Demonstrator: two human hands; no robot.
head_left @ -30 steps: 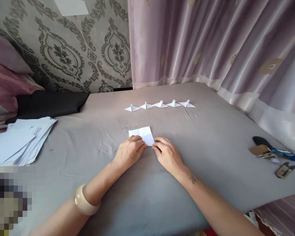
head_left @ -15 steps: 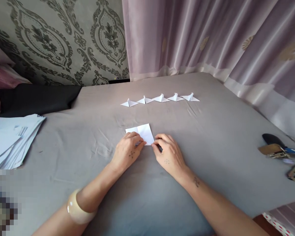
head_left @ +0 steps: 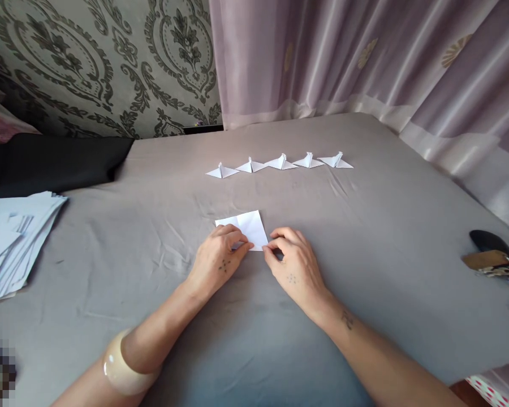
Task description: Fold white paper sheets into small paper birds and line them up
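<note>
A small white sheet of paper [head_left: 253, 227] with a crease down its middle lies on the grey cloth in front of me. My left hand [head_left: 221, 251] rests over its near left part, thumb and fingers closed on the near edge. At the near right corner, my right hand [head_left: 292, 257] pinches the paper between thumb and forefinger, its other fingers curled. The left hand hides the paper's near left corner. Beyond the sheet, several folded white paper birds [head_left: 281, 162] stand in a row, wing tips close together.
A stack of white papers [head_left: 21, 243] lies at the left, by a folded black cloth [head_left: 59, 164]. Keys with a brown tag [head_left: 486, 259] and a dark object lie at the far right. A purple curtain [head_left: 322, 56] hangs behind the grey-covered surface [head_left: 385, 226].
The view has shifted and come slightly closer. Both hands keep nearly the same hold on the paper, which looks unchanged.
</note>
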